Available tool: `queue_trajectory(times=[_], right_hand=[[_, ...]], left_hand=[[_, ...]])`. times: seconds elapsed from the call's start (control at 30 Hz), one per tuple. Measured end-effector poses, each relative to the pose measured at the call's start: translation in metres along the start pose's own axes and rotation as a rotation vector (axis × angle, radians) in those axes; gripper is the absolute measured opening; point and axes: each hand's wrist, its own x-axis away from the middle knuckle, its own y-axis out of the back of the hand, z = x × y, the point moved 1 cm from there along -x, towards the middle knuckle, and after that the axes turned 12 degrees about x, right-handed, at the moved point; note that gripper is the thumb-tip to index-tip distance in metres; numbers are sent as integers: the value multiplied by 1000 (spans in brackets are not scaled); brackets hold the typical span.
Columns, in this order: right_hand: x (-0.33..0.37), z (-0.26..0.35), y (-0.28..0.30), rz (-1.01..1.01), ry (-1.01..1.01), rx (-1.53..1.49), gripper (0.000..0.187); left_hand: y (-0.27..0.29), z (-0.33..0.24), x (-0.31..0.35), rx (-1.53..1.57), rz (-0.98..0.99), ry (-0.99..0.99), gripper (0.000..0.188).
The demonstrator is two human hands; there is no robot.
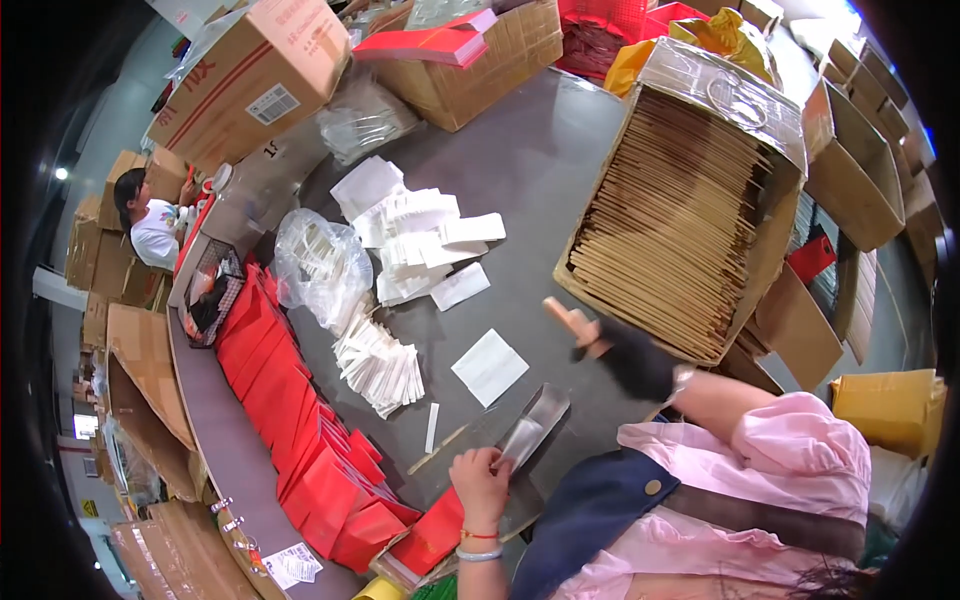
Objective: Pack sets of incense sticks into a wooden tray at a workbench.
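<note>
My left hand, with a red string and a pale bangle at the wrist, rests at the table's near edge. Its fingers are closed on the near end of a clear, glossy plastic sleeve, which has something whitish inside. My right hand wears a black fingerless glove and hovers over the table near the big open carton, fingers stretched out and nothing seen in them. A white square of paper lies flat between the hands and the paper piles. Beside it is a narrow white strip.
Loose white paper slips and a fanned stack lie by a clear plastic bag. Red folded packets line the left side. A carton holds rows of brown cardboard pieces. Another person sits far left.
</note>
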Motion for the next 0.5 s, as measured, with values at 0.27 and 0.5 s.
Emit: queue_trajectory(times=[0.27, 0.5], right_hand=[[-5, -67, -54, 36, 383, 473, 17], [-18, -35, -37, 526, 422, 1031, 21]], left_hand=[[6, 3, 26, -8, -268, 46, 55], [19, 11, 49, -147, -163, -14, 69]])
